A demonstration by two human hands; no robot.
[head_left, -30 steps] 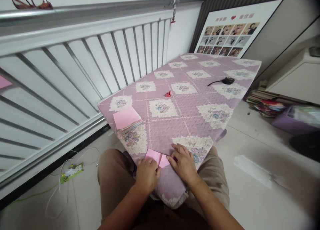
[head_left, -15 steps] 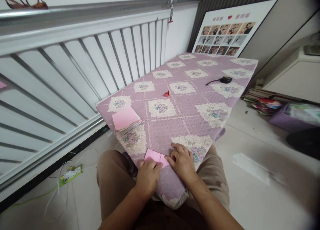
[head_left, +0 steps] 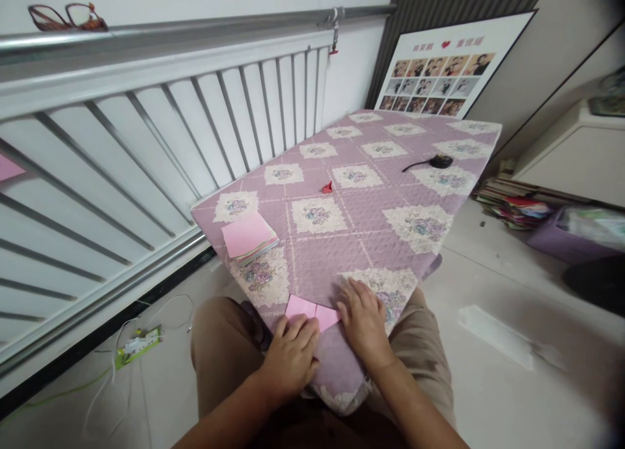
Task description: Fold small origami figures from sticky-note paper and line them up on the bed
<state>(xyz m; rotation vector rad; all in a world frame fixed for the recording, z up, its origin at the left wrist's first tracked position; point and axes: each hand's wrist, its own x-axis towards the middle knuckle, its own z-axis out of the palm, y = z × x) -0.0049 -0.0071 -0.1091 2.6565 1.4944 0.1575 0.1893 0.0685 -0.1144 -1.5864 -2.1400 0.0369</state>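
Note:
A folded piece of pink paper (head_left: 326, 317) lies at the near corner of the cloth-covered table (head_left: 317, 260), its right end tapering to a blunt point. My left hand (head_left: 294, 351) rests on the paper's left part, fingers stretched out and pressing it down. Beside the right tip is my right hand (head_left: 364, 319), fingers loosely spread on the cloth; its thumb is at the paper's edge, and whether it touches I cannot tell. A stack of coloured paper (head_left: 250, 236), pink on top, sits to the left. Farther back stands a small red folded paper piece (head_left: 327, 187).
A black object with a thin cord or strap (head_left: 441, 161) lies at the table's right. A white radiator (head_left: 254, 104) runs along the left side. On the floor are a power strip (head_left: 141, 343) with cables and a purple bin (head_left: 561, 237). Glasses (head_left: 68, 17) rest on the pipe.
My left hand's fingers have straightened out over the paper. My right hand has shifted slightly right, uncovering the paper's tip. The view has tilted a little.

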